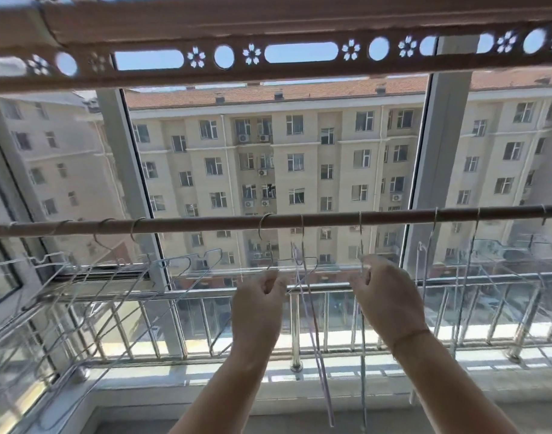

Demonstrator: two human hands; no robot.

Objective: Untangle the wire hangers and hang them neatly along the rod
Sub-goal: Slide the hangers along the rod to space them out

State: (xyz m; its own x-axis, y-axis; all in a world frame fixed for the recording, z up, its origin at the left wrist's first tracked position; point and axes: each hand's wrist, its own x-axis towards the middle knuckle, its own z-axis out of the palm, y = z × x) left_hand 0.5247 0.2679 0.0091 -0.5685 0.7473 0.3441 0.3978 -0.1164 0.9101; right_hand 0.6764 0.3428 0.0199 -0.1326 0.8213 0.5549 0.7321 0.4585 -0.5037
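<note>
A rod [205, 221] is run across the window from edge to edge, below a perforated beam [299, 53]. Wire hangers [111, 277] are hooked along it — a crowded group toward its left end, several near the middle, more toward its right end. Below the middle, the left hand [259, 305] and right hand [384, 296] are raised side by side among hangers. A railing [295, 333] is set behind them.
</note>
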